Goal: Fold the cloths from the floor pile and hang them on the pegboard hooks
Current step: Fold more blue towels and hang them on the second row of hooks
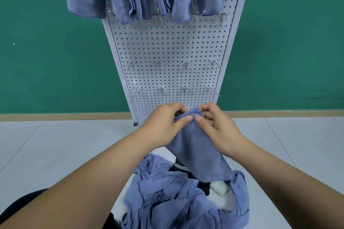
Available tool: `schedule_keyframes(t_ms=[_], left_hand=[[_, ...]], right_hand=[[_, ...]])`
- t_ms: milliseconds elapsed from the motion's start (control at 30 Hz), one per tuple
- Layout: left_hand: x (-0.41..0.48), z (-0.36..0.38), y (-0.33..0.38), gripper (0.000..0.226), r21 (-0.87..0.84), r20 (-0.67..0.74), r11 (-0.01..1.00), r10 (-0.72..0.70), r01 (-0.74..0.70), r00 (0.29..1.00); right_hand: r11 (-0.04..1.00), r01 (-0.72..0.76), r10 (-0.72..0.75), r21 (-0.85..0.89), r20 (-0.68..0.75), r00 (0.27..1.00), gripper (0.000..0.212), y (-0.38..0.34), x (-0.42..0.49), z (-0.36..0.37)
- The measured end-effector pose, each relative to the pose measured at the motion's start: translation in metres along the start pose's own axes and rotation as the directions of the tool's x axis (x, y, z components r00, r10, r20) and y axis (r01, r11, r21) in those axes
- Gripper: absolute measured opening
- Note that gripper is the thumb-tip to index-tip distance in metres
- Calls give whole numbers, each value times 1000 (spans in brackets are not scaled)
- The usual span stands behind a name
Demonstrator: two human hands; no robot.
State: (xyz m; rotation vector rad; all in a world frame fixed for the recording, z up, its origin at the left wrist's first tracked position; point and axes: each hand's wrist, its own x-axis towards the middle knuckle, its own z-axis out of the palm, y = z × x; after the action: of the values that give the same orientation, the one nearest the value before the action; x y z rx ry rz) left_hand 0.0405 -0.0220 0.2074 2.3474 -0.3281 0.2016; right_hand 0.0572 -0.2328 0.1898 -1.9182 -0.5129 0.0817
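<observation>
Both the left hand (163, 122) and right hand (216, 126) are pinching the folded cloth (197, 152) at its top edge (thumbs clamped), risking its unfolding if either grip is slackening near the pegboard (167, 46).

pile (176, 201) on floor (55, 145), pegboard (171, 46) behind

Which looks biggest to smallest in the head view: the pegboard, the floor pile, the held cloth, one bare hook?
1. pegboard
2. floor pile
3. held cloth
4. bare hook
Nearness to the camera flatters pile and cloth.
</observation>
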Motion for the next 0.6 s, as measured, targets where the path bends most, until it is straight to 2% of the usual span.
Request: schedule_keyframes(t_ms=[33, 100, 167, 267, 333, 433, 600], left_hand=[[1, -2, 0, 8, -39, -2, 999, -11, 11, 1000], [2, -7, 2, 5, -108, -3, 994, -7, 6, 1000], [1, -13, 5, 2, -148, 1, 989, 1, -1, 1000], [1, -24, 7, 3, -217, -22, 976, -31, 26, 999], [2, -33, 3, 6, -278, -63, 959, -76, 56, 995], [2, -44, -8, 10, -354, -145, 929, -169, 109, 975], [4, -49, -25, 13, -436, -250, 863, -389, 255, 887]], right_hand=[[999, -42, 41, 16, 52, 998, 28, 5, 0, -2], [989, -75, 102, -125, 221, 970, 47, 17, 0, -6], [951, -87, 199, -297, 371, 907, 42, 29, -2, -11], [905, -137, 328, -403, 453, 829, 33, 42, -6, -22], [876, -141, 371, -461, 459, 807, 33, 44, -6, -31], [845, -175, 411, -504, 405, 816, 32, 43, -2, -45], [895, -294, 393, -336, 282, 875, 32, 35, -3, -76]])
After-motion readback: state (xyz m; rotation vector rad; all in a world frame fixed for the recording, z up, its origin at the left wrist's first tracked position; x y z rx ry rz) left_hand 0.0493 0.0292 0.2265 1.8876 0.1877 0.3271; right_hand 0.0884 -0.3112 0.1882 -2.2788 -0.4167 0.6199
